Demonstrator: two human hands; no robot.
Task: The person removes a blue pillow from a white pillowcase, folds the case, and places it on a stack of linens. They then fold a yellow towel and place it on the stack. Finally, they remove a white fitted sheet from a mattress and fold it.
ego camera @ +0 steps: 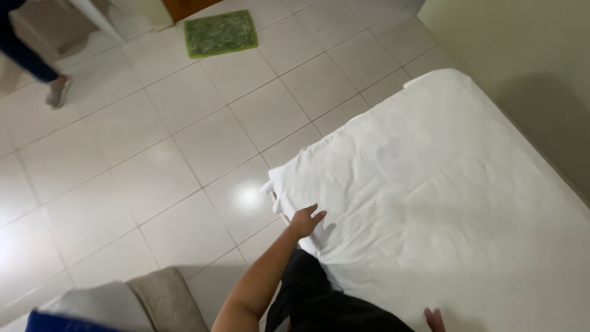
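A bed covered with a wrinkled white sheet (430,184) fills the right half of the head view. My left hand (306,220) rests flat on the sheet near the bed's near-left corner, fingers spread, holding nothing. My right hand (434,320) shows only as fingertips at the bottom edge, lying on the sheet; its fingers are mostly cut off by the frame. My dark clothing (319,304) sits between the two arms.
Pale glossy floor tiles (153,166) lie left of the bed. A green mat (221,32) lies by a doorway at the top. Another person's leg and grey shoe (58,92) are at the top left. Grey and beige cushions (141,301) sit at the bottom left. A beige wall (528,49) borders the bed.
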